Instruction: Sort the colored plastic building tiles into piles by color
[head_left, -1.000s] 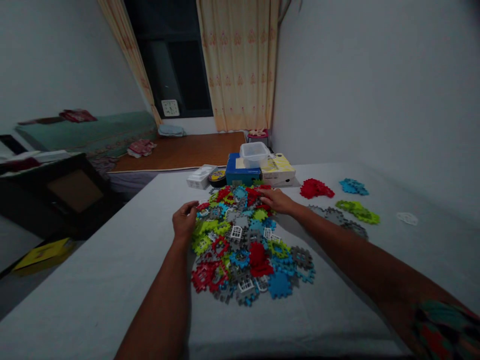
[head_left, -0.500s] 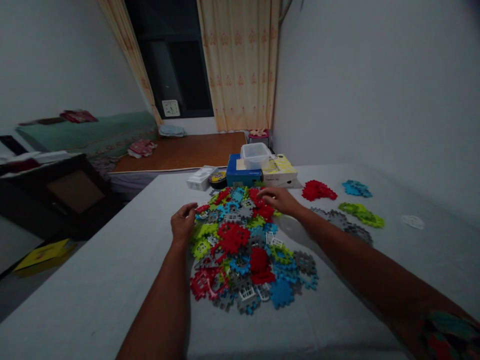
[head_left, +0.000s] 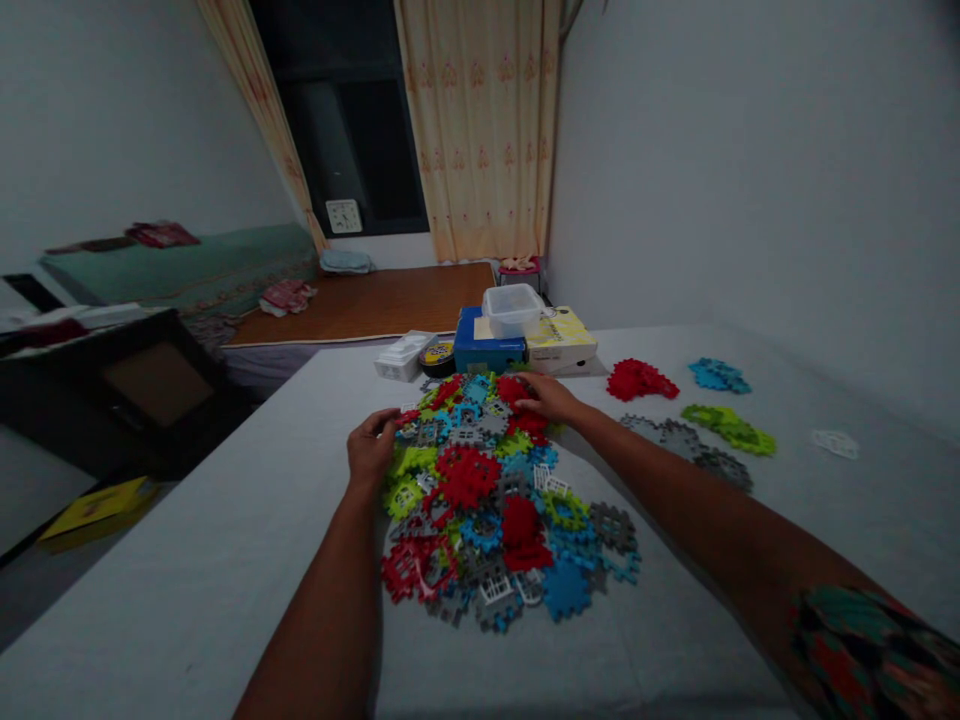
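A heap of flat toothed plastic tiles (head_left: 495, 490) in red, blue, green, grey and white lies on the white sheet (head_left: 187, 560) before me. My left hand (head_left: 370, 447) rests at the heap's left edge with its fingers curled against the tiles there. My right hand (head_left: 549, 397) lies on the far right part of the heap, fingers stretched over red tiles. Sorted groups lie to the right: red tiles (head_left: 637, 379), blue tiles (head_left: 718, 375), green tiles (head_left: 727, 427), grey tiles (head_left: 690, 446) and a white tile (head_left: 835, 442).
Beyond the heap stand a blue box (head_left: 484, 349) with a clear tub (head_left: 512, 308) on it, a yellow-white box (head_left: 561, 340), a white case (head_left: 405, 353) and a round tin (head_left: 436, 355). The wall runs along the right. A dark cabinet (head_left: 142, 385) stands left.
The far tiles of the heap have been drawn toward me; a large red tile now shows at the heap's middle. My right hand has shifted slightly on the far edge. My left hand has hardly moved.
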